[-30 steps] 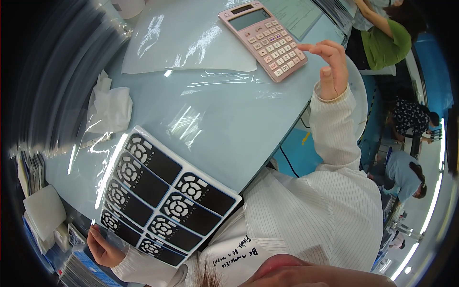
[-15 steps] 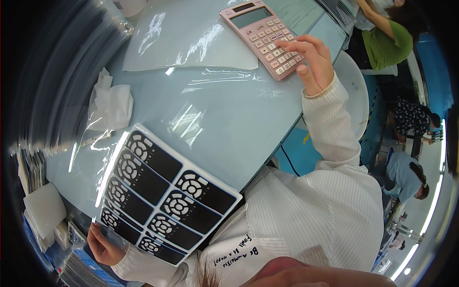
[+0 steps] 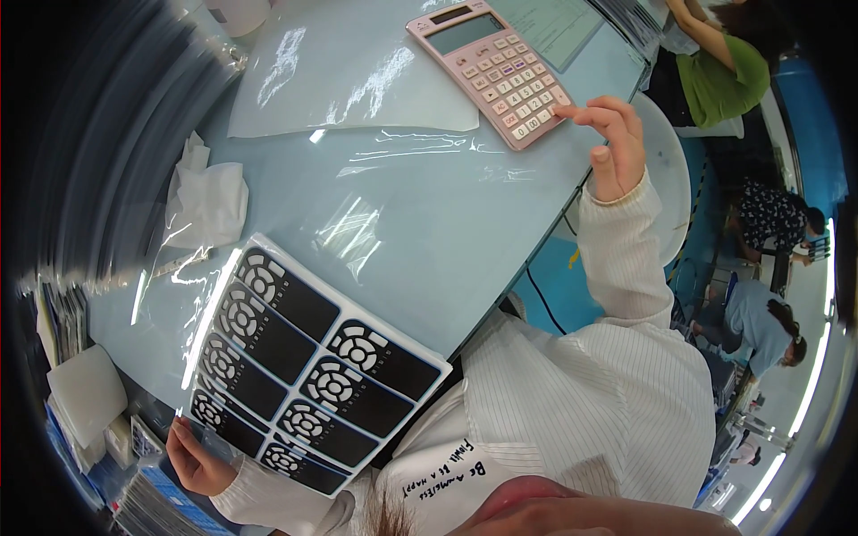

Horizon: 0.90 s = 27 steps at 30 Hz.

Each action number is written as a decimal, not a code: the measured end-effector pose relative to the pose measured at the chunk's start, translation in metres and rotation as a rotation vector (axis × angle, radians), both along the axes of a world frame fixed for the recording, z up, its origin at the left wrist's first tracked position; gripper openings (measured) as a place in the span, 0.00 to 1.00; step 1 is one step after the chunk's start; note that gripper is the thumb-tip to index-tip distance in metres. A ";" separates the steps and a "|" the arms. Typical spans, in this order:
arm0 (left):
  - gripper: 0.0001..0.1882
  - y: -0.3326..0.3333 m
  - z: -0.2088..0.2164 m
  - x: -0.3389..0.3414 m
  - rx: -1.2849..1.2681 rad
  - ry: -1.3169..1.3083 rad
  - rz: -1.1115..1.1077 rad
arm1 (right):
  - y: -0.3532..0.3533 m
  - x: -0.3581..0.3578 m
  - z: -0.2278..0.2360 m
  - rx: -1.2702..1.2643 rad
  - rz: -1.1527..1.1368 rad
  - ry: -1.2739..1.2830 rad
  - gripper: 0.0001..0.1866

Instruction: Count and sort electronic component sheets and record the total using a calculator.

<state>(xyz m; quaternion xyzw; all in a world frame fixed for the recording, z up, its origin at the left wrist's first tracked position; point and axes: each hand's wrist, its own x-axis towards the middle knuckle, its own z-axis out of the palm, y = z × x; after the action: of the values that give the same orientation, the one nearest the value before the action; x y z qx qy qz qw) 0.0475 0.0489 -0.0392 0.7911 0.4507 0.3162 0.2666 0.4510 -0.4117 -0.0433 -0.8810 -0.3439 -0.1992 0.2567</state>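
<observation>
Pointing right hand (image 3: 620,136), seemingly touching calculator (image 3: 493,75)

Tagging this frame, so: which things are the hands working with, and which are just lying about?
Apparently in use:
- pink calculator: right hand fingertip at its keys
- sheet of black panels: left hand at its lower-left edge

Apparently lying about:
- crumpled white tissue or film
- translucent sheet
- pale green printed sheet
</observation>
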 end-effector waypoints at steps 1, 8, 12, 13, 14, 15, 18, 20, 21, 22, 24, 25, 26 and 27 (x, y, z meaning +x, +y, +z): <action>0.15 0.000 -0.001 0.001 -0.001 -0.007 0.002 | 0.000 0.000 0.000 -0.082 -0.019 0.020 0.36; 0.14 -0.003 -0.003 0.003 -0.015 -0.066 0.011 | 0.008 -0.001 -0.006 0.230 -0.035 0.059 0.24; 0.14 -0.002 -0.002 0.002 0.003 -0.045 0.005 | 0.011 0.001 -0.006 0.160 -0.020 0.017 0.25; 0.14 -0.002 -0.002 0.002 0.000 -0.045 0.004 | 0.011 0.001 -0.006 0.164 -0.007 0.021 0.25; 0.14 -0.002 -0.002 0.002 -0.002 -0.045 0.002 | 0.011 0.001 -0.006 0.165 -0.008 0.020 0.25; 0.14 -0.002 -0.002 0.002 -0.002 -0.046 0.001 | 0.011 0.001 -0.007 0.158 -0.006 0.014 0.25; 0.14 -0.001 -0.001 0.001 -0.008 -0.033 -0.006 | 0.010 0.000 -0.006 0.124 -0.023 0.001 0.25; 0.14 0.000 -0.002 0.000 -0.019 -0.042 -0.011 | 0.009 0.000 -0.007 0.097 -0.043 -0.007 0.25; 0.14 0.000 -0.003 0.000 -0.019 -0.042 -0.011 | 0.008 0.001 -0.007 0.093 -0.047 -0.017 0.25; 0.14 0.000 -0.003 0.000 -0.019 -0.049 -0.017 | 0.008 0.001 -0.007 0.089 -0.052 -0.027 0.25; 0.14 0.000 -0.003 0.000 -0.020 -0.056 -0.022 | 0.007 0.000 -0.007 0.076 -0.054 -0.019 0.26; 0.14 -0.001 -0.002 0.001 -0.020 -0.054 -0.007 | 0.007 0.000 -0.007 0.064 -0.057 -0.011 0.27; 0.14 -0.002 -0.001 0.002 -0.020 -0.051 0.009 | 0.008 0.000 -0.007 0.065 -0.056 -0.011 0.27; 0.14 -0.002 -0.001 0.002 -0.019 -0.051 0.010 | 0.011 0.000 -0.007 0.079 -0.055 -0.014 0.28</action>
<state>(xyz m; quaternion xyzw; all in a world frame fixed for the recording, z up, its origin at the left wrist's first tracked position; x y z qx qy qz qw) 0.0493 0.0469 -0.0403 0.7780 0.4505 0.3333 0.2839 0.4515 -0.4009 -0.0500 -0.8779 -0.3130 -0.2257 0.2835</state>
